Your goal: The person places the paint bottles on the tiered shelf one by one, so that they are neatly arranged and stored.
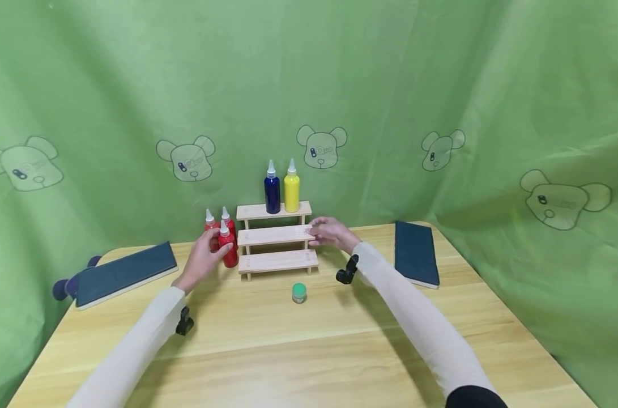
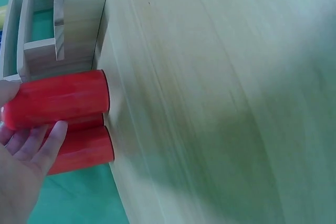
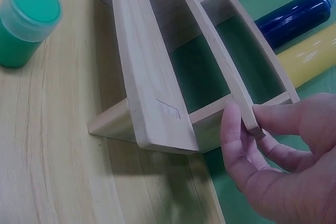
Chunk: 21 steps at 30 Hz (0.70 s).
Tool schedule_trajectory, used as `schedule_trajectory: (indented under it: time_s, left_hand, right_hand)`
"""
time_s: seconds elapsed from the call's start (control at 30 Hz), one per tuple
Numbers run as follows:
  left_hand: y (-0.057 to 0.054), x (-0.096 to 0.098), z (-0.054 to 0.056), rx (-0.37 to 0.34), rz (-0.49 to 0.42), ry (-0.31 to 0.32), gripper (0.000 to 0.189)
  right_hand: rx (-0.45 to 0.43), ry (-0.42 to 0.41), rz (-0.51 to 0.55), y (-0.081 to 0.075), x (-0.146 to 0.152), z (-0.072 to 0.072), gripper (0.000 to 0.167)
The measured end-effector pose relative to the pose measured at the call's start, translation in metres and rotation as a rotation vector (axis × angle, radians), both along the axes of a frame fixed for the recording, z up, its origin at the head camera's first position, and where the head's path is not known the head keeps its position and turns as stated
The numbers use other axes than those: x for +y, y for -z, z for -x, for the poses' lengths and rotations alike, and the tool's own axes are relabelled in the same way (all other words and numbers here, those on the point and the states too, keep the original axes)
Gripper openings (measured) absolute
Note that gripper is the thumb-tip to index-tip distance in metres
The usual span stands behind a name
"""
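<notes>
My left hand (image 1: 201, 256) grips the front one of three red squeeze bottles (image 1: 229, 249), thumb on one side and fingers on the other. In the left wrist view that red bottle (image 2: 63, 98) stands beside the wooden rack, with the other red bottles behind the fingers. My right hand (image 1: 333, 233) pinches the right end of the middle step of a three-step wooden display rack (image 1: 275, 262). The right wrist view shows thumb and fingers on either side of that board. On the top step stand a dark blue bottle (image 1: 272, 195) and a yellow bottle (image 1: 292, 192).
A small jar with a green lid (image 1: 299, 293) stands on the table (image 1: 309, 351) before the rack. Dark-covered books or pads lie left (image 1: 127, 273) and right (image 1: 416, 252). A green curtain (image 1: 247, 85) hangs behind; something purple (image 1: 69, 288) sits at the left edge.
</notes>
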<state>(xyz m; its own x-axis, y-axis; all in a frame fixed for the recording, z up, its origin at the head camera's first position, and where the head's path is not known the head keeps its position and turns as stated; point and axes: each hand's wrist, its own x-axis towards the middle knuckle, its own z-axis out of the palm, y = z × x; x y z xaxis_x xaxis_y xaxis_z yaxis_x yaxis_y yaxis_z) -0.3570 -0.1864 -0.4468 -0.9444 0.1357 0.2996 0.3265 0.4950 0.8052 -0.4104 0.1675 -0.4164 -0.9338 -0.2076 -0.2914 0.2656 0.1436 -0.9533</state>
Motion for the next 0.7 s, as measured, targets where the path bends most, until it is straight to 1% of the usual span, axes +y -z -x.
schedule_trajectory:
  time_s: [0.13,0.23,0.37,0.53,0.7]
  left_hand:
    - [-0.0004,-0.0031,0.0011,-0.008,-0.005,0.004,0.051]
    - [-0.0002,-0.0055,0.0015,-0.031,-0.03,0.004,0.052]
    - [0.0004,-0.0083,0.0022,-0.062,-0.056,-0.002,0.052]
    - [0.0002,-0.0086,0.002,-0.065,-0.059,-0.012,0.052]
    - [0.0018,-0.0038,0.0012,-0.06,-0.061,-0.008,0.051]
  right_hand:
    - [0.011,0.016,0.024,0.0016,-0.0027,0.0002,0.048]
    - [0.016,0.024,0.042,0.0035,-0.0044,0.0011,0.047]
    - [0.023,0.025,0.041,0.0049,-0.0065,0.0016,0.046]
    - [0.018,0.026,0.045,0.0051,-0.0062,0.0014,0.045]
    - [0.006,0.026,0.028,0.0045,-0.0017,-0.0016,0.046]
